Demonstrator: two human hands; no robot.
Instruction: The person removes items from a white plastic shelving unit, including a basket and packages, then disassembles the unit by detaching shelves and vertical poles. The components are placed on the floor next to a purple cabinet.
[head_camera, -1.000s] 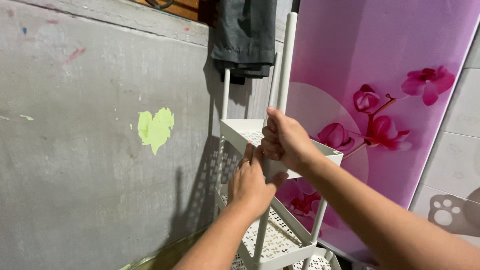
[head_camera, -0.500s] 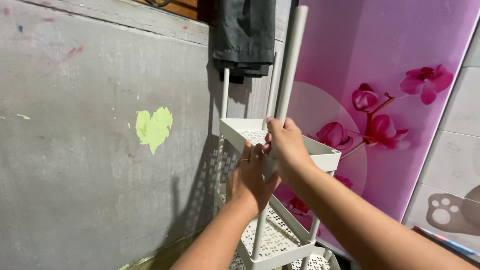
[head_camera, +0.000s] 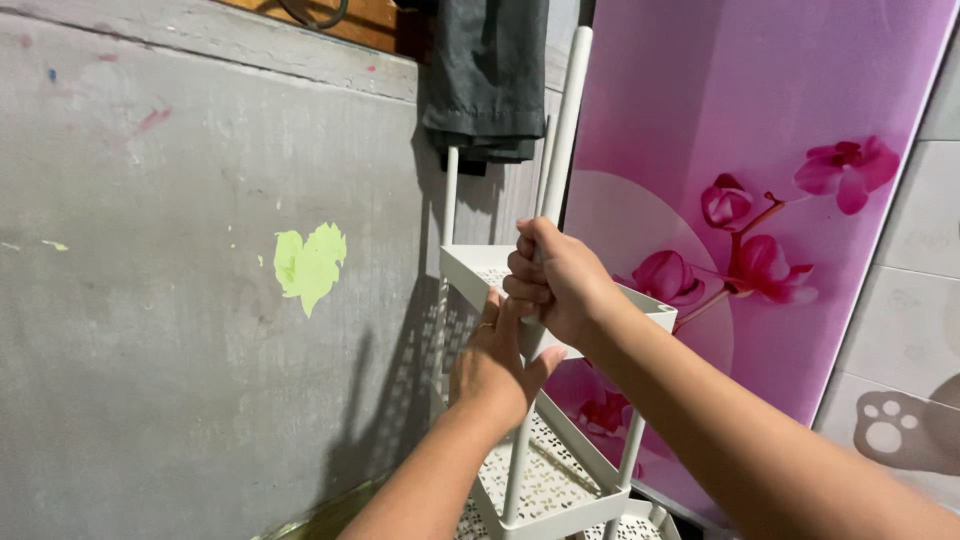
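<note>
A white metal corner rack with perforated triangular shelves stands against the grey wall. My right hand is closed around a tall white pole at the front corner of the upper shelf. Just below it, my left hand, with a ring on one finger, presses flat against the same corner of that shelf, fingers pointing up. Two more white poles rise behind the shelf. The joint between pole and shelf is hidden by my hands.
A dark grey garment hangs above the rack. A pink panel with orchid print stands to the right, beside light tiles with a paw sticker. The grey wall carries a green leaf-shaped patch.
My right hand has shifted its grip up and leftward on the pole, and the pole's tilt has changed a little. My left hand stays against the shelf corner.
</note>
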